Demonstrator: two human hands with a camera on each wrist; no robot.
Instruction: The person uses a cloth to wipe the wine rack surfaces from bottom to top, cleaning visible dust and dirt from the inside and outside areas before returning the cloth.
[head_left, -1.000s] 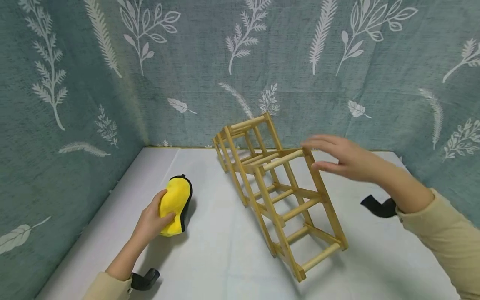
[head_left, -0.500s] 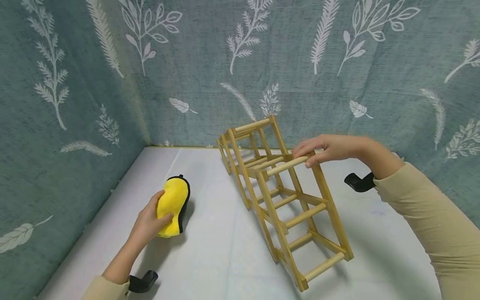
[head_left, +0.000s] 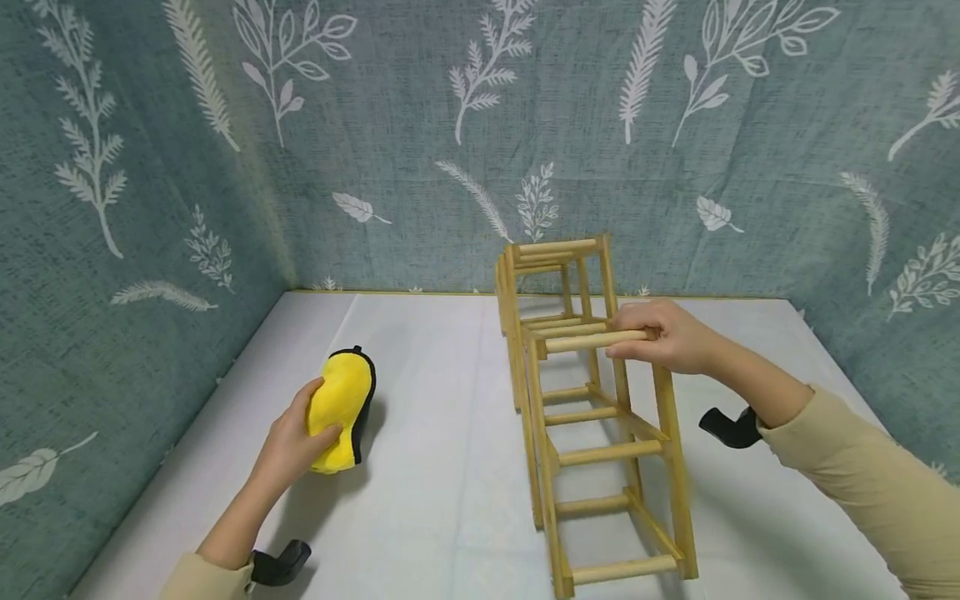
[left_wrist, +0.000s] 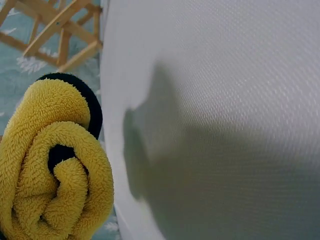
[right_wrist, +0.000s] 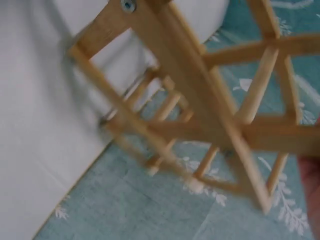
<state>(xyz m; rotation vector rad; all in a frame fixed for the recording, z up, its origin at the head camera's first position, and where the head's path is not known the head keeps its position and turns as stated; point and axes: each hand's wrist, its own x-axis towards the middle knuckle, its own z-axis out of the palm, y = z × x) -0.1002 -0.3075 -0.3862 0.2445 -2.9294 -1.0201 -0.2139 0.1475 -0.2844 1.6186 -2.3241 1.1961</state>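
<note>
My left hand (head_left: pixel 288 442) grips a rolled yellow towel (head_left: pixel 341 408) with black edging, held above the left part of the table. The left wrist view shows the towel's (left_wrist: pixel 97 180) spiral end close up, with its shadow on the white surface. To the right stands a stepped wooden rack (head_left: pixel 622 570) made of slats and round rungs. My right hand (head_left: pixel 667 337) has its fingers and thumb around the right end of the rack's near top rung. Slats of the rack (right_wrist: pixel 175 60) fill much of the right wrist view, blurred, with a sliver of my hand (right_wrist: pixel 310 190) at the edge.
A white cloth covers the table (head_left: pixel 442 500). Green fabric (head_left: pixel 390 108) with white leaf prints hangs behind and along both sides. A black wrist mount (head_left: pixel 281 562) sits below my left hand, another black mount (head_left: pixel 731 427) below my right.
My right hand came down onto the rack's top rung and took hold. The rack has turned to run more straight away from me, its far end swinging right. My left hand barely moved with the towel.
</note>
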